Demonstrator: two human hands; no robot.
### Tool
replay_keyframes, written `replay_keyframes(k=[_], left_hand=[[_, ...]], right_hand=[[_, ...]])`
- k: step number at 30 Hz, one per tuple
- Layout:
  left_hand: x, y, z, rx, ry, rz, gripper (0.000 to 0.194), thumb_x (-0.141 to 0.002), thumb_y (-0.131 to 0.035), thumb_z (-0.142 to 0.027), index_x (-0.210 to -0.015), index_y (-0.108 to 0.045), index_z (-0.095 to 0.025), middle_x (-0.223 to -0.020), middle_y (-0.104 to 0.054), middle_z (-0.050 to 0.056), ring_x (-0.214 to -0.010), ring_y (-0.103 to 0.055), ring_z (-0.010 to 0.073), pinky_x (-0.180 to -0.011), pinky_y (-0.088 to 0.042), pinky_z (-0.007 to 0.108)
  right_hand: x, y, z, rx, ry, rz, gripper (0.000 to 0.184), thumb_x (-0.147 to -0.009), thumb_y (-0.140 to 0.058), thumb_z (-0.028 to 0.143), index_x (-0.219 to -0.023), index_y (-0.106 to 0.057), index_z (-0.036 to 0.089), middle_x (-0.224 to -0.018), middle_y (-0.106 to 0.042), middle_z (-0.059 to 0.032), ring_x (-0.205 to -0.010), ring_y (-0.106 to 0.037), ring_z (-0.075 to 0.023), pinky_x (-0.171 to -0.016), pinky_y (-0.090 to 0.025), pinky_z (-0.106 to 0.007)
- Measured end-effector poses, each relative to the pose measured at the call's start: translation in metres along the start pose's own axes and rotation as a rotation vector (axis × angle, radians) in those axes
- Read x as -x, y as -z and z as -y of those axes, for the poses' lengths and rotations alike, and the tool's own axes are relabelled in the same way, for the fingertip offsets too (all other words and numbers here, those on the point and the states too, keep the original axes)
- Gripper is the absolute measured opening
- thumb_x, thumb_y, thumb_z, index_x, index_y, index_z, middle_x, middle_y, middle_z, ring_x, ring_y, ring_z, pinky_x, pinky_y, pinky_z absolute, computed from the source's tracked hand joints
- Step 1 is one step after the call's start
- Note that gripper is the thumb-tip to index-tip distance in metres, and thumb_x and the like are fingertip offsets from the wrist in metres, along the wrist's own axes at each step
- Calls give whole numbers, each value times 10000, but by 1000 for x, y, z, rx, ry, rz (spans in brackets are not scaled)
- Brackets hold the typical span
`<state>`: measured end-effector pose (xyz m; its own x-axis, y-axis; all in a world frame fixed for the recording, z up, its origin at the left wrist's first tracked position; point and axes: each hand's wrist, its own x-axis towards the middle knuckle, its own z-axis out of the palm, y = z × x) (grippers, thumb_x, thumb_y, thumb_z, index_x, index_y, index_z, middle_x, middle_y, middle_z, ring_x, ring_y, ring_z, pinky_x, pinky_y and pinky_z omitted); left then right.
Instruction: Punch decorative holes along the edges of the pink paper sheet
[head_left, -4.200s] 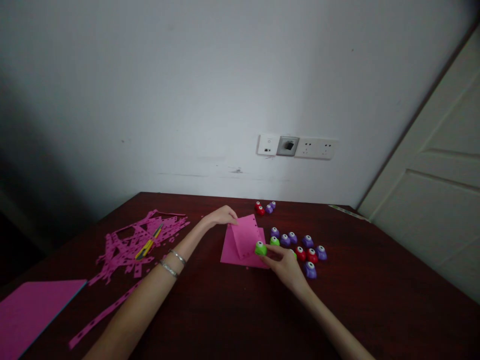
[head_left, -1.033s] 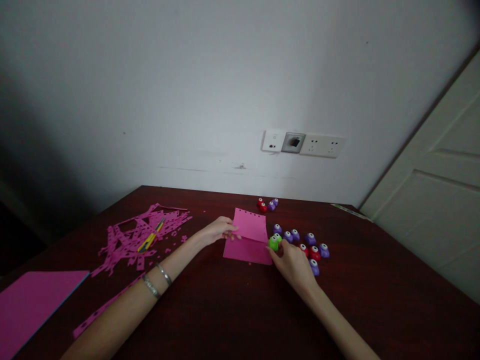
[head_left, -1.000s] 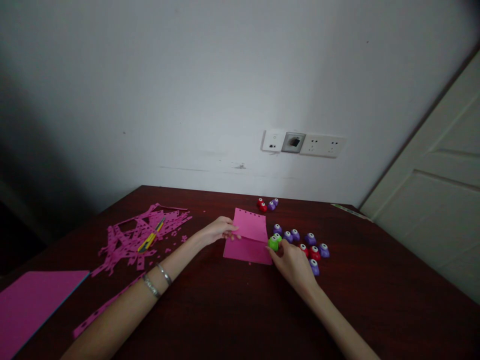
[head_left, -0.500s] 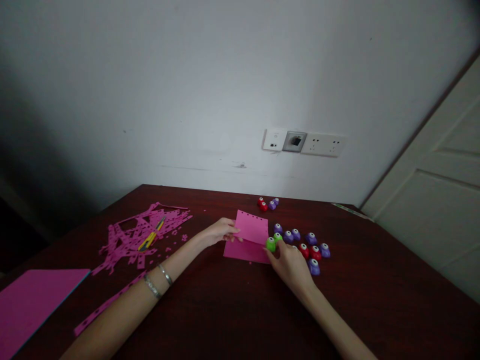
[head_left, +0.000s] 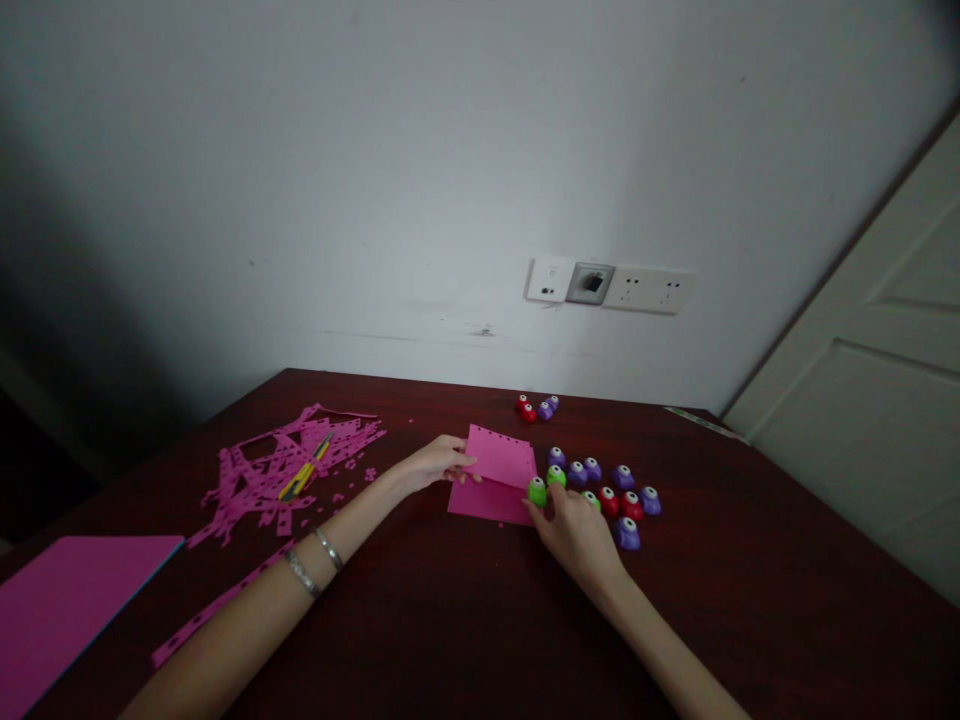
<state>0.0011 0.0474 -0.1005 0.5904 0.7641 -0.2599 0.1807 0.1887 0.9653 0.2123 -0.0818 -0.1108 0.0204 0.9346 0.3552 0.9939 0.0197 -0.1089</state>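
Observation:
A folded pink paper sheet (head_left: 496,475) with small holes along its top edge lies on the dark wooden table (head_left: 480,620). My left hand (head_left: 435,462) pinches the sheet's left edge and holds its upper flap raised. My right hand (head_left: 574,530) grips a small green punch (head_left: 537,491) set on the sheet's right edge. Beside that hand lie several small punches (head_left: 600,488), green, purple and red.
Three more small punches (head_left: 534,408) sit near the wall. Pink punched strips and scraps (head_left: 277,475) lie at the left with a yellow knife (head_left: 304,468) on them. A pink sheet stack (head_left: 64,605) sits at the near left corner. A door (head_left: 877,400) stands to the right.
The green punch in my right hand has slid a little left along the sheet's right edge. The raised flap has tilted lower. My left hand has stayed at the left edge.

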Motion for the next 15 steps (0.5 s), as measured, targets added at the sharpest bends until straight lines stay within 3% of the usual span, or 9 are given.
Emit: replay_keyframes(k=[5,15], left_hand=[[4,-5,-2,-1,2,-7,148,-702,-628,-179,-827,-587,-113,-701,-682,80,-532,-562,92,-547,-404,232],[-1,-9,4,0,-23,34,236,-685,-644,-216,-888,-569,-119,-724,-669,69,-643,-623,135,-547,-399,229]], right_hand=[[0,1,1,12,11,-6,279,-864,-460,409,-754,-515,159,-659,-613,-75,-584,-605,-189,-504,-331,-244],[1,1,3,32,22,-15,271,-863,-465,403,-755,-517,160,-655,-621,-72,-586,-609,-189,-490,-317,-241]])
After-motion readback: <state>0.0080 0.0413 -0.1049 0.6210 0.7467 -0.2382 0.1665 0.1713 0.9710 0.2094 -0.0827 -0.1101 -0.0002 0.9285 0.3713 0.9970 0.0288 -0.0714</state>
